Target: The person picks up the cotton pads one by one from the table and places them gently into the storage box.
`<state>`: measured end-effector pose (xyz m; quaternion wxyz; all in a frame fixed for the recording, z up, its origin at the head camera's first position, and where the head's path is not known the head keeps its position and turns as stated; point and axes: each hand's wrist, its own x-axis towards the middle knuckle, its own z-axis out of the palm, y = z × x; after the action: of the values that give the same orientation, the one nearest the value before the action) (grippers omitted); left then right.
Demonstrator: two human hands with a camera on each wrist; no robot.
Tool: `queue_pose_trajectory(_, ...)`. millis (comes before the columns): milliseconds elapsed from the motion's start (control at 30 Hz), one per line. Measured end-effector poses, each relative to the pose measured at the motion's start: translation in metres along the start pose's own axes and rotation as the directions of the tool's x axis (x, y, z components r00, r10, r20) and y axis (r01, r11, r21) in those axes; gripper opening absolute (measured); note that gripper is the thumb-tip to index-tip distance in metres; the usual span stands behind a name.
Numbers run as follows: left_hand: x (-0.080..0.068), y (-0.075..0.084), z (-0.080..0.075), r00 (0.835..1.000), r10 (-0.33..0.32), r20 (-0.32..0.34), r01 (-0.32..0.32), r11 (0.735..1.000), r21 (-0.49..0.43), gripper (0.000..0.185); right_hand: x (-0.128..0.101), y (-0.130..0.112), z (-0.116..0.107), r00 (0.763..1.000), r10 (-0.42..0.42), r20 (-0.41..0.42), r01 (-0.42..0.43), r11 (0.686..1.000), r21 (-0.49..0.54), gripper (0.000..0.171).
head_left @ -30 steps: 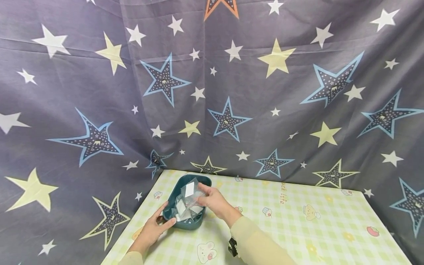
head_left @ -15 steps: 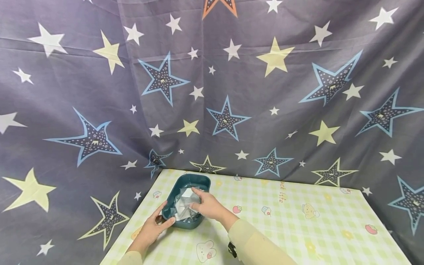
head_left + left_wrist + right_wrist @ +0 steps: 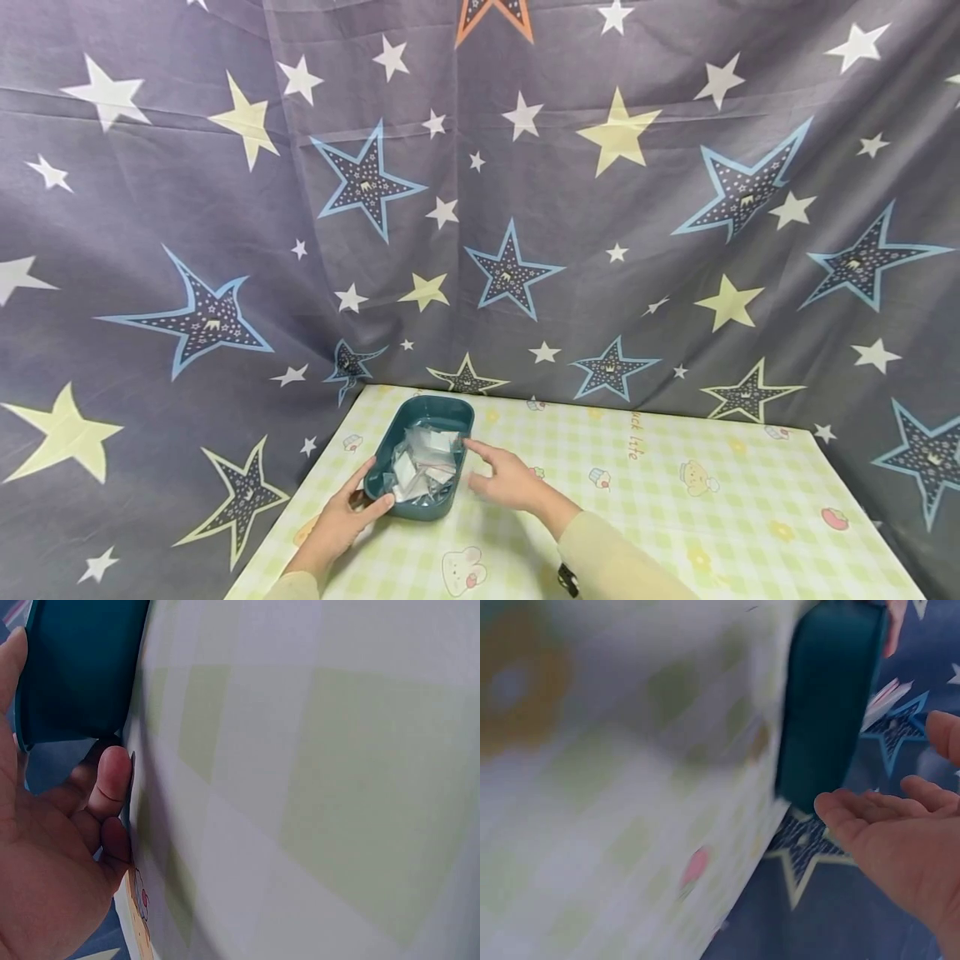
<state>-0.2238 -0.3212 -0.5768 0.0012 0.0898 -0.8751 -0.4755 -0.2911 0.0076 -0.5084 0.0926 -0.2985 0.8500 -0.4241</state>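
A teal tray [image 3: 459, 414] stands at the table's back left, with several clear plastic packets [image 3: 422, 463] bearing white labels lying in it. My left hand [image 3: 357, 502] grips the tray's near left corner, thumb over the rim. The left wrist view shows the tray's wall [image 3: 75, 667] against my palm, and curled fingers [image 3: 111, 778] at its base. My right hand [image 3: 492, 470] hovers just right of the tray, its fingers spread and holding nothing. The right wrist view, blurred, shows that open palm [image 3: 900, 825] beside the tray's outer wall [image 3: 829, 697].
The table carries a green and yellow checked cloth [image 3: 675, 500] with small cartoon prints. A dark star-patterned curtain [image 3: 525, 208] hangs close behind and to the left of the table. The table's left edge [image 3: 300, 500] runs right beside my left hand.
A second ago my right hand held packets above the tray. It lowered them in, let go and drew back to the right. The left hand has stayed on the tray.
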Motion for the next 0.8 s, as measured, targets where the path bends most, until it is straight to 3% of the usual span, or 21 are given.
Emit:
queue_pose_trajectory(233,0.003,0.0,0.001,1.0,0.007,0.005,-0.007,1.0,0.015,0.091,-0.042,0.044,-0.034,0.995,0.082,-0.053,-0.083,0.997,-0.012,0.068)
queue_pose_trajectory(467,0.005,0.005,-0.001,1.0,0.016,0.018,-0.016,1.0,0.016,0.091,-0.083,0.071,-0.07,0.967,0.207,-0.147,-0.213,0.977,-0.024,0.066)
queue_pose_trajectory(800,-0.001,0.001,-0.018,1.0,0.023,0.019,-0.026,0.99,0.138,0.092,-0.14,0.108,-0.133,0.934,0.275,-0.227,-0.314,0.936,-0.16,0.076)
